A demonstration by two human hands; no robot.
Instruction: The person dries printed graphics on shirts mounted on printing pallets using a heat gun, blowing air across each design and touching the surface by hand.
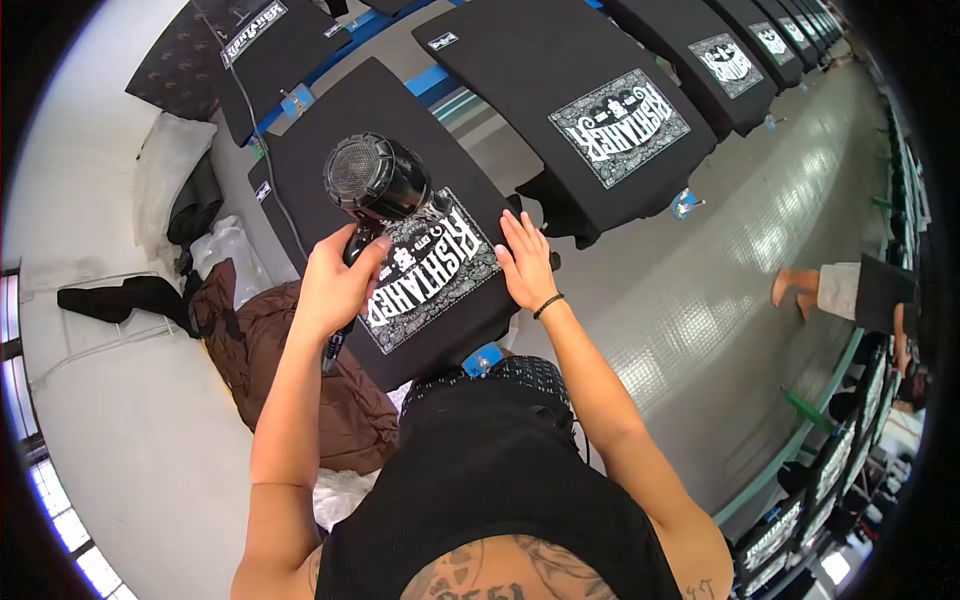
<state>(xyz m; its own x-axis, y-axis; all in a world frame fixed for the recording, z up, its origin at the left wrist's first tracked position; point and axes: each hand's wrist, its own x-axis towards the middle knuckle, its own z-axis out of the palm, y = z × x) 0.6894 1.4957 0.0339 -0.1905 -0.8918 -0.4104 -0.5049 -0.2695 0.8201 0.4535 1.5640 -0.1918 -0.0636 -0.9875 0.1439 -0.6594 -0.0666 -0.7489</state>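
The left hand (328, 280) has its fingers around a hair dryer (392, 180) over a black shirt (320, 140). The right hand (528, 270) holds nothing, fingers straight, at the shirt's edge. The white print (432, 272) is on; I cannot tell if it's dry.

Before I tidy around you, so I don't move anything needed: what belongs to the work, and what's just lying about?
In use:
- black dryer, in the left hand
- printed black shirt, right hand at its edge

Seemingly lying about:
- brown padded cloth
- black cloth
- clear plastic
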